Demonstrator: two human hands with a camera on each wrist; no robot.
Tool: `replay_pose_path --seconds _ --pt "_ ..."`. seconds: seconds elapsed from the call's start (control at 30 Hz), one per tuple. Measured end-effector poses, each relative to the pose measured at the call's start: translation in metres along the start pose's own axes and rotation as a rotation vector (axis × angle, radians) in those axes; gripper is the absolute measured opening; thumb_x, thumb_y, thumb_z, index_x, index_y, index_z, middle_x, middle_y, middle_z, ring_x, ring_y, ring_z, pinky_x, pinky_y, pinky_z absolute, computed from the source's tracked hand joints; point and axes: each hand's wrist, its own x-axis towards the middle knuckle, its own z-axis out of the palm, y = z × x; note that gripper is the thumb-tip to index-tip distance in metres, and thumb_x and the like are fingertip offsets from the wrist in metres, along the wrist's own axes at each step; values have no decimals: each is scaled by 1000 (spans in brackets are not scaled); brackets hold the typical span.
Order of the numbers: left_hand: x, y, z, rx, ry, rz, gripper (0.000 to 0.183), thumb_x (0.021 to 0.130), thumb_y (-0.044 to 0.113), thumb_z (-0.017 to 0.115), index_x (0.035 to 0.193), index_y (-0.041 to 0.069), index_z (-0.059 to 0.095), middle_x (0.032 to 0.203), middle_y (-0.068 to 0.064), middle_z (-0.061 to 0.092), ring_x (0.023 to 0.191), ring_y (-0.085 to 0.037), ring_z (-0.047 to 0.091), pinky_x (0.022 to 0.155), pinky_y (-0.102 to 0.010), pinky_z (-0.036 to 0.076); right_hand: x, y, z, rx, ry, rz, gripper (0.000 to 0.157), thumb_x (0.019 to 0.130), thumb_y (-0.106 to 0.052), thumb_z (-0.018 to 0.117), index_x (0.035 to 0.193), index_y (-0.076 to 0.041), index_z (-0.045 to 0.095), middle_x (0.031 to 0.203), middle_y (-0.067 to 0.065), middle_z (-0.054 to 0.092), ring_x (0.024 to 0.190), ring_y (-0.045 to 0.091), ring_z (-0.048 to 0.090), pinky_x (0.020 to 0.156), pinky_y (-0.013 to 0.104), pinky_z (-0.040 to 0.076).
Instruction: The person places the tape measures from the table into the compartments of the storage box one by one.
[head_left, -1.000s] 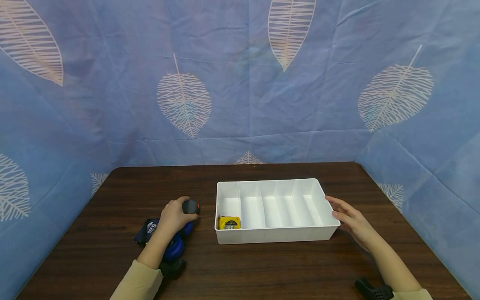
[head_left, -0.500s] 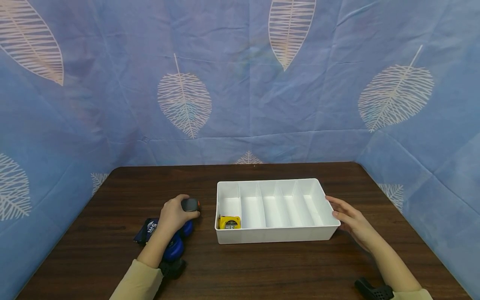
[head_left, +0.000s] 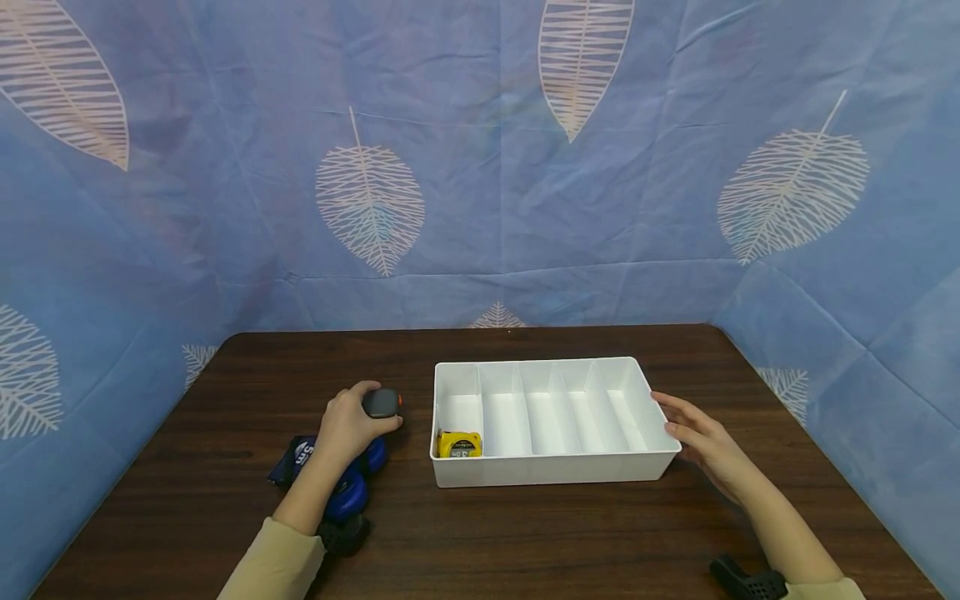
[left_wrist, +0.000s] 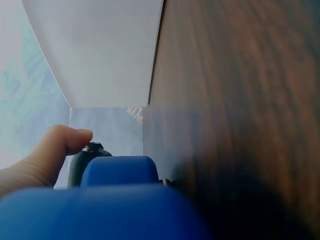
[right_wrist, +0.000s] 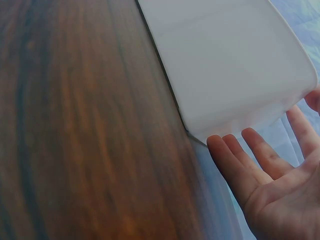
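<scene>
My left hand (head_left: pixel 347 427) grips a dark grey tape measure (head_left: pixel 382 403) with a small orange part, between thumb and fingers, left of the tray. Below that hand lie blue tape measures (head_left: pixel 347 497), partly hidden by the wrist, and a dark navy one (head_left: pixel 292 463) marked 5m. In the left wrist view, the thumb (left_wrist: pixel 60 145) presses the dark tape measure (left_wrist: pixel 82 165) behind blue cases (left_wrist: pixel 120 170). My right hand (head_left: pixel 705 446) rests its fairly straight fingers against the right end of a white divided tray (head_left: pixel 555 471). A yellow tape measure (head_left: pixel 460 445) sits in the tray's leftmost compartment.
The dark wooden table (head_left: pixel 540 542) carries everything. A blue leaf-patterned cloth (head_left: pixel 480 208) hangs behind and at both sides. Thin white dividers (head_left: pixel 522 408) split the tray into several compartments.
My left hand and the dark grey tape measure have shifted slightly away from me, up in the head view. The right hand and tray stay put.
</scene>
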Motion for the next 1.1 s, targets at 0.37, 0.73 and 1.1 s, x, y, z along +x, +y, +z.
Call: replay_pose_path --seconds 0.37,0.73,1.1 --pt "-1 6 -4 -67 34 55 68 71 28 83 127 1 57 113 -22 59 93 -36 56 72 -47 50 1 0 0 -4 6 8 49 101 -16 46 148 -8 33 130 -1 45 105 5 56 78 35 50" --pt "-4 15 -11 -148 129 123 69 70 26 84 128 1 56 120 -18 57 95 -34 58 75 -48 52 1 1 -1 3 -1 2 49 101 -15 46 148 -9 35 125 -11 48 104 6 56 78 36 51" --pt "-6 17 -13 -182 176 183 68 67 24 87 126 4 58 120 -15 57 96 -32 59 76 -47 53 1 1 -1 3 -11 -17 48 101 -13 45 148 -8 34 124 -11 49 104 7 57 77 36 51"
